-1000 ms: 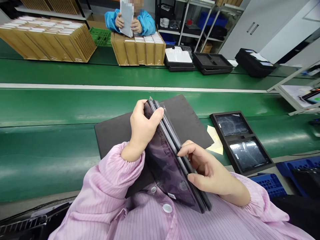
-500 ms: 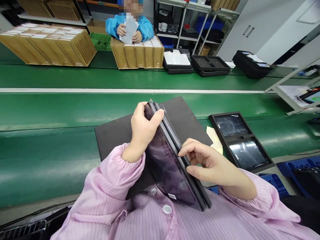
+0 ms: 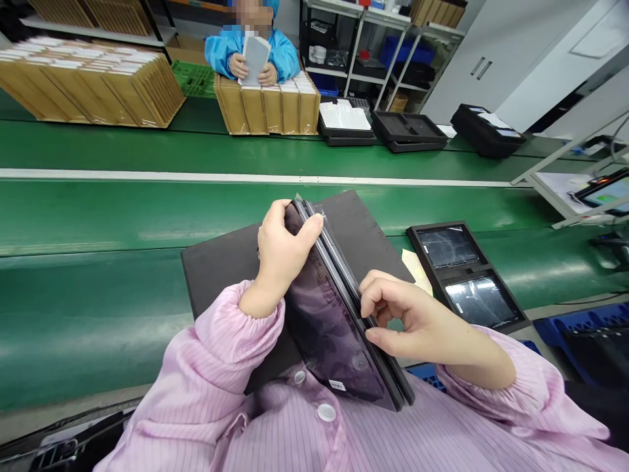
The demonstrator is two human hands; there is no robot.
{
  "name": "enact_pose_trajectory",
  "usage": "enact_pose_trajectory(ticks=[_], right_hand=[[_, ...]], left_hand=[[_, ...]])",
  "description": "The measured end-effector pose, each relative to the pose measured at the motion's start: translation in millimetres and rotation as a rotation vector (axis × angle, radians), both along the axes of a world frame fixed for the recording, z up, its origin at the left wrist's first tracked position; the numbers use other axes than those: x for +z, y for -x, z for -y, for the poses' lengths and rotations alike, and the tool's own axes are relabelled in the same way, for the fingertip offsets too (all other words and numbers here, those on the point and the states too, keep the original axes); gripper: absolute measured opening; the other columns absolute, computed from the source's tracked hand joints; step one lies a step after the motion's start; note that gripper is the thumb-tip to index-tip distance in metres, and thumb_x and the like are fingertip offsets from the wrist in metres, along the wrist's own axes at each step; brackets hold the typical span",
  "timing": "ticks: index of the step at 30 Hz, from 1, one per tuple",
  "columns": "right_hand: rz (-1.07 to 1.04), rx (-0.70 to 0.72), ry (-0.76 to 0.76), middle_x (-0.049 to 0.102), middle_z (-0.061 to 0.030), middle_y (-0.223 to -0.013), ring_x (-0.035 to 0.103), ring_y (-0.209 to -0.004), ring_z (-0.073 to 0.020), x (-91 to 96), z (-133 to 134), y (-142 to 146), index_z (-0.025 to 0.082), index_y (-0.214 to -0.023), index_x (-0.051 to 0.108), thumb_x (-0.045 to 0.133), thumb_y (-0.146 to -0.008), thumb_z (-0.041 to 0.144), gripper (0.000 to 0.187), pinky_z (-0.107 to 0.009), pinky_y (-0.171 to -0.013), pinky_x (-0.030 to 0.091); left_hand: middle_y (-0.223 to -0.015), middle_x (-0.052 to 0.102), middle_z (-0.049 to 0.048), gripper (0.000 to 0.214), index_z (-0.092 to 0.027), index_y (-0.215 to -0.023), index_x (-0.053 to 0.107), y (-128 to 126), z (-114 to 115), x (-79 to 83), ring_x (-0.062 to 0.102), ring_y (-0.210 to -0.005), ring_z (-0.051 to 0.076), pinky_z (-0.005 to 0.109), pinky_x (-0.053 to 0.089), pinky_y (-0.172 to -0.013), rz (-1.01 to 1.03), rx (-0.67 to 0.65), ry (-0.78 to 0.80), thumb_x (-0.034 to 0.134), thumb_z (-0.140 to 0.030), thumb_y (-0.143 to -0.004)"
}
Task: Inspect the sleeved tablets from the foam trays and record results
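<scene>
My left hand point(image 3: 287, 252) grips the upper end of two dark, glossy tablets point(image 3: 329, 328), its thumb across their edges. They stand side by side, tilted on edge, their lower end close to my pink striped top. A small white label shows on the near screen. At the tablets' right edge is my right hand point(image 3: 403, 314), fingers curled, with thumb and index fingertip close together. Whether a thin film or edge lies in that pinch is too small to tell. Beneath the tablets lies a black foam sheet point(image 3: 221, 262).
To the right, a black tray point(image 3: 449, 278) holds two tablets, beside a yellowish dotted sheet point(image 3: 417, 270). Across the green bench point(image 3: 88, 288), a person in blue sleeves point(image 3: 216, 52) handles a pale sheet above a brown divided carton point(image 3: 268, 111). Black trays point(image 3: 410, 128) stand along the far side.
The right index fingertip has drawn in along the tablets' edge, nearer to the thumb. My left hand and the tablets keep their place. The view has shifted slightly.
</scene>
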State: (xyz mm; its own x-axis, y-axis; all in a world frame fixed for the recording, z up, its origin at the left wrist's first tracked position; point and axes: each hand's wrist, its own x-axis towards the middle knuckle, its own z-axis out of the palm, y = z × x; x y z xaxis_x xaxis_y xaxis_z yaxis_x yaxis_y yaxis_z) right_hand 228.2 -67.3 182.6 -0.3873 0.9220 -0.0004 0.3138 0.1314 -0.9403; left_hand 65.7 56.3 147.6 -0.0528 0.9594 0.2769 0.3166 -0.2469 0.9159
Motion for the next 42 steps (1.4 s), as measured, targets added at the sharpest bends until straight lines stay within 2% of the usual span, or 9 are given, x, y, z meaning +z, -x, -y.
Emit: enact_pose_trajectory(ticks=[11,22,24,28,31,35,38,40,42], right_hand=[[-0.003,-0.013,0.003,0.047,-0.0009,-0.082,0.045,-0.068,-0.0115,0.4,0.9,0.5,0.021,-0.079,0.05,0.055,-0.074,0.009,0.013,-0.022,-0.054,0.041],[-0.022,0.036,0.034,0.046,-0.0005,-0.082,0.045,-0.068,-0.011,-1.2,-3.2,-2.0,0.021,-0.078,0.05,0.053,-0.073,0.008,0.014,-0.021,-0.053,0.04],[-0.034,0.023,0.04,0.048,-0.0021,-0.088,0.048,-0.071,-0.0112,-1.8,-1.6,-3.0,0.021,-0.083,0.052,0.054,-0.074,0.009,0.015,-0.02,-0.054,0.042],[-0.038,-0.036,0.095,0.049,-0.0078,-0.123,0.055,-0.085,-0.0136,-11.3,5.9,-8.6,0.024,-0.107,0.056,0.06,-0.079,0.018,0.029,-0.023,-0.061,0.049],[-0.074,-0.158,0.123,0.058,-0.0074,-0.116,0.059,-0.093,-0.0172,-29.6,5.1,-15.6,0.024,-0.112,0.056,0.059,-0.081,0.022,0.031,-0.027,-0.068,0.052],[-0.233,-0.479,0.151,0.067,-0.0049,-0.092,0.064,-0.09,-0.0186,-60.4,-16.6,-29.3,0.021,-0.094,0.056,0.062,-0.071,0.024,0.024,-0.031,-0.074,0.051],[-0.336,-0.66,0.157,0.069,-0.0055,-0.092,0.065,-0.084,-0.0181,-78.2,-40.0,-43.3,0.021,-0.086,0.053,0.065,-0.064,0.026,0.025,-0.03,-0.072,0.05],[-0.318,-0.717,0.145,0.07,-0.0074,-0.099,0.064,-0.078,-0.0172,-86.6,-51.9,-50.8,0.021,-0.084,0.053,0.064,-0.062,0.027,0.026,-0.03,-0.068,0.049],[-0.186,-0.722,0.126,0.07,-0.0088,-0.099,0.064,-0.075,-0.0187,-92.4,-57.6,-53.1,0.02,-0.084,0.056,0.061,-0.064,0.028,0.022,-0.034,-0.069,0.05]], left_hand=[[-0.07,0.05,-0.0029,0.028,-0.023,-0.077,0.046,0.5,0.2,0.5,0.05,-0.071,0.017,0.03,0.038,-0.069,-0.007,-0.004,0.004,0.06,-0.045,-0.066],[-0.071,0.051,-0.0025,0.028,-0.022,-0.076,0.047,1.1,-0.1,-0.2,0.049,-0.07,0.017,0.03,0.038,-0.069,-0.011,-0.002,-0.001,0.06,-0.045,-0.066],[-0.071,0.051,-0.0026,0.028,-0.022,-0.077,0.047,1.1,-0.8,-1.3,0.05,-0.07,0.017,0.03,0.039,-0.069,-0.008,0.004,0.007,0.06,-0.045,-0.066],[-0.079,0.054,-0.0002,0.028,-0.022,-0.081,0.049,2.1,-2.1,-5.2,0.053,-0.081,0.019,0.032,0.042,-0.077,-0.016,0.017,-0.037,0.06,-0.044,-0.067],[-0.086,0.055,0.0018,0.027,-0.022,-0.081,0.051,6.4,-1.1,-5.3,0.053,-0.088,0.02,0.032,0.042,-0.081,-0.006,0.047,-0.098,0.06,-0.043,-0.067],[-0.066,0.045,-0.004,0.025,-0.023,-0.074,0.047,16.4,2.8,4.5,0.044,-0.063,0.015,0.029,0.038,-0.062,0.035,0.046,-0.019,0.058,-0.043,-0.064],[-0.06,0.039,-0.0053,0.025,-0.023,-0.066,0.043,22.4,3.7,16.1,0.037,-0.057,0.013,0.029,0.033,-0.056,0.02,0.069,-0.008,0.06,-0.041,-0.059],[-0.059,0.038,-0.0053,0.024,-0.023,-0.063,0.043,24.4,2.3,22.4,0.036,-0.057,0.013,0.029,0.032,-0.056,0.014,0.083,-0.007,0.06,-0.039,-0.057],[-0.058,0.037,-0.0053,0.023,-0.024,-0.062,0.042,25.3,-0.1,26.0,0.035,-0.056,0.013,0.029,0.031,-0.055,0.018,0.098,-0.012,0.06,-0.037,-0.056]])
